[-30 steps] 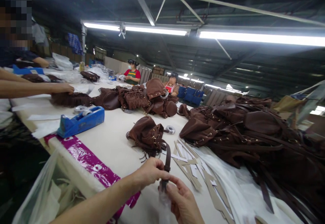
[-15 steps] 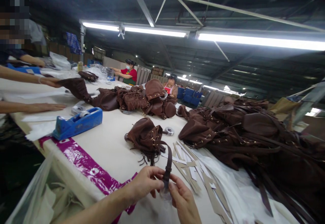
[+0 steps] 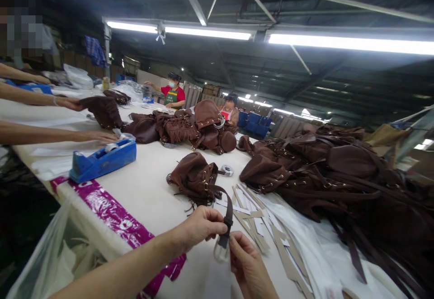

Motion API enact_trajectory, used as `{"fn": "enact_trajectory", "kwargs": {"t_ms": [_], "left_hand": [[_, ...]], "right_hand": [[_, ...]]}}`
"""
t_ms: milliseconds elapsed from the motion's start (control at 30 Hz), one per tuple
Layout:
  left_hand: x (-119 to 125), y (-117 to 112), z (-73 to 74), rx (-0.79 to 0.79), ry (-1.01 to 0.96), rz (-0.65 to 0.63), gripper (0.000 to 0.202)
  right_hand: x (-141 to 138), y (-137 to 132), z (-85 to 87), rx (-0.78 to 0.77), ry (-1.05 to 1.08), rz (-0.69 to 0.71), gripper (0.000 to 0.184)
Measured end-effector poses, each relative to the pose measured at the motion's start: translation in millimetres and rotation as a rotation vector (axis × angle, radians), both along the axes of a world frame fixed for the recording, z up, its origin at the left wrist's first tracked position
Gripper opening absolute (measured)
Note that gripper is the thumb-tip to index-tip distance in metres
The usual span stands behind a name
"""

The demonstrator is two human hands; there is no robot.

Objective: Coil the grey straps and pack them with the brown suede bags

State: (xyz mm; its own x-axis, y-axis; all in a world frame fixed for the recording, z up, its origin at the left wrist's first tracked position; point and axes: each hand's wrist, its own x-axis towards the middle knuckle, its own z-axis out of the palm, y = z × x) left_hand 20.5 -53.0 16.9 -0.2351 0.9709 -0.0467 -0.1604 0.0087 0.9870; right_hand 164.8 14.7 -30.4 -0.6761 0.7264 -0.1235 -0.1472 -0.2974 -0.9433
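centrally, the left hand (image 3: 200, 229) pinches a brown leather strap (image 3: 228, 211) from a fringed bag (image 3: 193, 177); the half-closed right hand (image 3: 249, 265) apparently grips a clear plastic sleeve (image 3: 221, 250) over a white table (image 3: 142, 199).

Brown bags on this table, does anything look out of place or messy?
The cardboard strips look untidy: they lie criss-crossed in a loose scatter on the table, partly over a white sheet. The bags at right are heaped in a tangle, with straps trailing across the sheet. No damage is visible from here.
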Motion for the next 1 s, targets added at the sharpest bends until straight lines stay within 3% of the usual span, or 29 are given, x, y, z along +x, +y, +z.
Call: {"fn": "enact_trajectory", "kwargs": {"t_ms": [67,167,333,500,667,867,1000], "left_hand": [[-1,-1,1.6,-0.002,0.023,-0.027,0.010],[-2,-1,2.2,0.014,0.035,-0.062,0.009],[-8,-4,2.6,0.047,0.022,-0.219,0.021],[-7,-9,-3.9,0.150,0.044,-0.317,0.032],[4,-13,-14.9,0.274,0.064,-0.212,0.025],[10,-10,-25.1,0.177,-0.043,-0.105,0.020],[16,-5,-37.2,0.190,-0.107,-0.021,0.018]], "right_hand": [[-3,-3,2.4,-0.188,0.040,0.047,0.042],[-5,-5,7.2,-0.298,0.073,0.061,0.042],[-5,-5,11.7,-0.283,0.099,0.034,0.042],[-6,-6,2.7,-0.247,0.152,-0.051,0.038],[-7,-7,-2.9,-0.221,0.173,-0.099,0.039],[-6,-12,3.5,-0.236,0.126,-0.109,0.039],[-10,-10,-8.0,-0.225,0.142,-0.099,0.039]]}}
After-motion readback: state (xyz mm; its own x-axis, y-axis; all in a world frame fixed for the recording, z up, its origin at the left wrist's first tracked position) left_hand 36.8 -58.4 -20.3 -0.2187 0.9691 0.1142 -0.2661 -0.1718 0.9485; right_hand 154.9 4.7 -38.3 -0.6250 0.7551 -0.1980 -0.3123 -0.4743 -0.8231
